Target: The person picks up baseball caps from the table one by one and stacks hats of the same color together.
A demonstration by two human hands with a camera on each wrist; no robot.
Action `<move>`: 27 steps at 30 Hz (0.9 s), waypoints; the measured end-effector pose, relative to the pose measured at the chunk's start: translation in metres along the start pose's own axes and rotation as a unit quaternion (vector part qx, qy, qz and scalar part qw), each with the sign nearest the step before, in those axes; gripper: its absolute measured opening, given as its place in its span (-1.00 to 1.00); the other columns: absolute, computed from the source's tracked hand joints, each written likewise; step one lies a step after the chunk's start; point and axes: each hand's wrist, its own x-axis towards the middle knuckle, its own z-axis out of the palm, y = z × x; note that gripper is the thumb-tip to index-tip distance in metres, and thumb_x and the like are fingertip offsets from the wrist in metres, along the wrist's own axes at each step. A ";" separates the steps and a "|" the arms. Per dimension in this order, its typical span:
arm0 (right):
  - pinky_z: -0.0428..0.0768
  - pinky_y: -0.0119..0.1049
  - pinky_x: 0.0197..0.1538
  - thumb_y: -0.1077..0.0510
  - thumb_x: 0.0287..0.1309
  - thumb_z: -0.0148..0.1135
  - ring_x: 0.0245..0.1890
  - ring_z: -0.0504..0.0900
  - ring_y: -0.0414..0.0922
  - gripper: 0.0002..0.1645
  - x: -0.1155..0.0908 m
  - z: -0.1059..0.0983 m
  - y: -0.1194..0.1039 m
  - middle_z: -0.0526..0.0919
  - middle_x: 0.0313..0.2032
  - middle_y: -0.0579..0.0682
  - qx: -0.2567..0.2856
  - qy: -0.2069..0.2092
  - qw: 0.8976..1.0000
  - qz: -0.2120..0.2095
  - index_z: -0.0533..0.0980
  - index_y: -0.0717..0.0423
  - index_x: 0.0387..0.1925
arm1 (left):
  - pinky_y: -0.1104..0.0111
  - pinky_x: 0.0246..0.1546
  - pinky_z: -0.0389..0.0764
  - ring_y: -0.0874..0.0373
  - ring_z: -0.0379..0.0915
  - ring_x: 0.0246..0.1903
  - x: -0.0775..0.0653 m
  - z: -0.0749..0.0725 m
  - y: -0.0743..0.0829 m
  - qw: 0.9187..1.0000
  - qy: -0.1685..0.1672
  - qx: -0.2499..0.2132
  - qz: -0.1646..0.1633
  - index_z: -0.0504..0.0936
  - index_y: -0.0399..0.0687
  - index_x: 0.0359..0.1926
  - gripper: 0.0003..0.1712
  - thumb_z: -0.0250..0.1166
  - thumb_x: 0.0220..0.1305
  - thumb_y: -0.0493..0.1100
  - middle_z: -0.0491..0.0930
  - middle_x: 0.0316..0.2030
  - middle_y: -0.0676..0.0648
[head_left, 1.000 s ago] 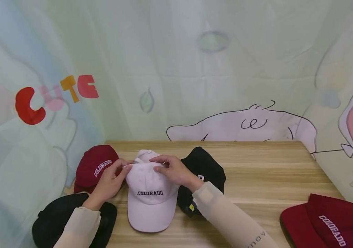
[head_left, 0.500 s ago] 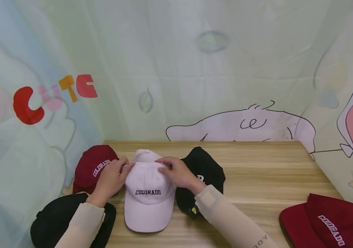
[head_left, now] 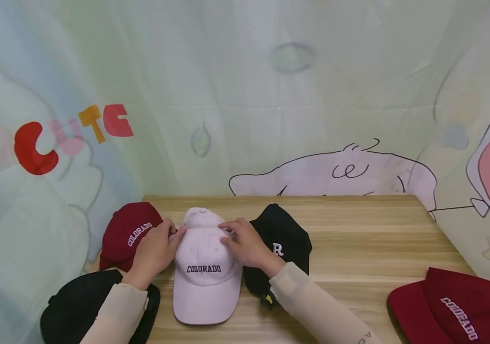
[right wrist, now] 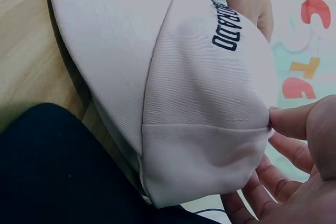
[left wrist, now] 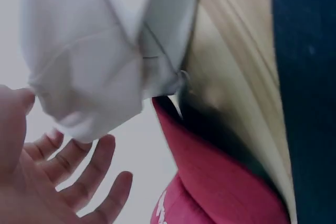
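Observation:
A pale white baseball cap (head_left: 206, 267) lettered COLORADO stands in the left middle of the wooden table, brim toward me. A white domed part with a button (head_left: 201, 216) rises behind its upper edge. My left hand (head_left: 154, 248) pinches the left upper side of the cap, with thumb and fingertips at the fabric in the left wrist view. On the opposite side my right hand (head_left: 249, 243) pinches the crown; its thumb (right wrist: 291, 121) presses the top edge while the other fingers curl below.
A dark red cap (head_left: 120, 234) and a black cap (head_left: 77, 306) lie at the left. Another black cap (head_left: 288, 234), marked R, sits just right of the white one. One more dark red cap (head_left: 464, 306) is at the front right of the table (head_left: 369, 239). A printed curtain (head_left: 245, 95) hangs behind.
Both hands have shifted slightly on the white cap's upper edge, the right hand a little outward to the right. The cap sits slightly farther left in view. The R on the black cap is now uncovered.

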 end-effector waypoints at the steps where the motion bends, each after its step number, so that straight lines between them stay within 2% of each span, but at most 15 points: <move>1: 0.61 -0.17 0.12 0.13 0.41 0.28 -0.01 0.59 -0.05 -0.60 -0.001 -0.001 0.000 0.59 -0.02 0.08 -0.001 0.002 1.000 -0.003 0.60 0.07 0.23 | 0.28 -0.41 0.44 0.04 0.42 -0.39 -0.002 -0.002 0.001 1.000 0.002 -0.005 -0.003 0.48 -0.12 -0.13 -0.53 0.22 0.47 0.22 0.50 -0.40 -0.10; 7: 0.63 -0.13 0.11 0.17 0.42 0.25 0.02 0.59 -0.02 -0.61 -0.006 -0.006 0.000 0.59 0.00 0.09 0.016 0.008 1.000 -0.002 0.59 0.06 0.23 | 0.23 -0.33 0.50 -0.01 0.42 -0.26 -0.010 -0.010 0.013 0.999 0.020 -0.027 -0.002 0.48 -0.16 -0.06 -0.54 0.25 0.47 0.16 0.51 -0.25 -0.17; 12: 0.60 -0.02 0.17 0.18 0.42 0.23 0.09 0.60 0.09 -0.58 -0.014 -0.014 -0.001 0.57 0.06 0.13 0.025 0.009 1.000 -0.003 0.57 0.07 0.26 | 0.06 -0.15 0.57 -0.08 0.44 -0.11 -0.018 -0.015 0.031 0.998 0.033 -0.047 0.019 0.50 -0.22 0.03 -0.57 0.23 0.48 0.08 0.55 -0.09 -0.23; 14: 0.59 0.02 0.18 0.19 0.42 0.23 0.10 0.60 0.15 -0.58 -0.017 -0.017 -0.001 0.57 0.07 0.16 0.029 0.010 0.999 -0.007 0.56 0.08 0.26 | -0.01 -0.08 0.58 -0.11 0.45 -0.06 -0.021 -0.017 0.039 0.998 0.034 -0.054 0.023 0.51 -0.22 0.06 -0.57 0.22 0.49 0.07 0.56 -0.02 -0.25; 17: 0.59 0.06 0.18 0.20 0.41 0.24 0.11 0.60 0.16 -0.58 -0.022 -0.017 -0.003 0.57 0.07 0.18 0.040 0.011 0.999 -0.011 0.56 0.11 0.26 | -0.03 -0.07 0.57 -0.13 0.45 -0.02 -0.028 -0.020 0.044 0.998 0.028 -0.052 0.020 0.52 -0.20 0.08 -0.56 0.21 0.50 0.08 0.56 0.02 -0.25; 22: 0.58 -0.17 0.11 0.20 0.38 0.28 0.07 0.58 0.02 -0.60 -0.032 -0.010 -0.011 0.58 0.04 0.11 0.046 0.011 0.999 -0.010 0.60 0.08 0.21 | -0.11 -0.12 0.51 -0.21 0.45 -0.01 -0.041 -0.028 0.042 0.999 0.021 -0.030 0.014 0.54 -0.22 0.09 -0.52 0.24 0.47 0.10 0.55 0.05 -0.27; 27: 0.53 -0.32 0.02 0.21 0.34 0.31 0.04 0.51 -0.02 -0.62 -0.040 0.001 -0.025 0.56 0.04 0.06 0.059 0.012 0.998 -0.017 0.63 0.05 0.17 | -0.32 -0.08 0.49 -0.35 0.42 0.04 -0.054 -0.040 0.025 1.000 0.021 0.005 -0.010 0.53 -0.27 0.12 -0.46 0.31 0.40 0.09 0.51 0.11 -0.37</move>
